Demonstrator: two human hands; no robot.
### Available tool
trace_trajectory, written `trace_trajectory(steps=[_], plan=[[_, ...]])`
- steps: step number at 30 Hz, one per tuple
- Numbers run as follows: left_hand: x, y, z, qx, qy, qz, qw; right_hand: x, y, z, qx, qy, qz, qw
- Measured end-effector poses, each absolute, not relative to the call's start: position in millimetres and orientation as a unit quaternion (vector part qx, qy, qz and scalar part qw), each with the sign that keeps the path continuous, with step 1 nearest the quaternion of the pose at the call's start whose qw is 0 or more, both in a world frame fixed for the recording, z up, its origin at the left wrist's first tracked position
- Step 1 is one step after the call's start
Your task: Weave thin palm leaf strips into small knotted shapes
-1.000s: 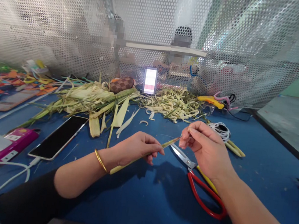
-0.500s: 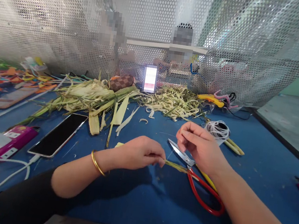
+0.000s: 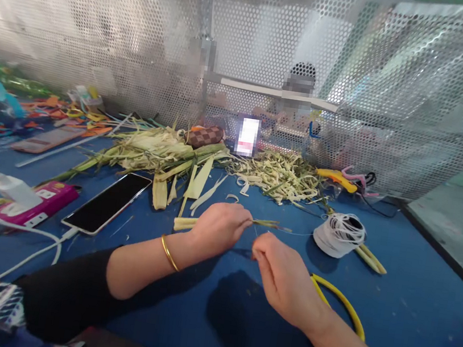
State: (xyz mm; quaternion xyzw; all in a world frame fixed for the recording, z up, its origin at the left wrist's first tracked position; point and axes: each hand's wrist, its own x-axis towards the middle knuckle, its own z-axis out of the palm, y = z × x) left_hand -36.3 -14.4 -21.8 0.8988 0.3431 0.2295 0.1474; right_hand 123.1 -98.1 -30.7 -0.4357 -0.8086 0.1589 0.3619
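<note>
My left hand (image 3: 221, 227), with a gold bangle at the wrist, is closed around a thin bundle of plant strips (image 3: 266, 223). Frayed greenish ends poke out to the right of its fingers, and a pale thick end (image 3: 183, 223) shows on the other side. Just below and right of it, my right hand (image 3: 280, 269) is closed in a pinch on a fine thread (image 3: 255, 231) that reaches up to the bundle. Another stretch of thread runs toward a white spool (image 3: 337, 237). A yellow handle loop (image 3: 344, 304) lies beside my right wrist.
Heaps of long husks (image 3: 148, 150) and shredded strips (image 3: 280, 174) lie along the back, before a perforated metal screen (image 3: 259, 34). On the left are a black-screened phone (image 3: 109, 202), a magenta power strip (image 3: 56, 195) and cables. A yellow-handled tool (image 3: 336, 179) lies at back right.
My right hand has come down and left, close to my left hand. The left hand and bundle sit slightly higher in view. The red-handled scissors no longer show. The camera view has shifted.
</note>
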Motion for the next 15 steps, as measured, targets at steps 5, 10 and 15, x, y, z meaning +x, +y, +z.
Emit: trace_trajectory(steps=[5, 10, 15], plan=[[-35.2, -26.5, -20.0, 0.971, 0.168, 0.087, 0.146, 136.3, -92.5, -15.7, -0.444, -0.715, 0.379, 0.385], [-37.0, -26.7, -7.0, 0.942, 0.108, 0.181, 0.261, 143.1, -78.6, -18.7, -0.402, -0.473, 0.582, 0.526], [-36.0, -19.6, -9.2, 0.849, 0.291, 0.338, 0.284, 129.9, -78.0, -33.0, -0.405, -0.427, 0.562, 0.581]])
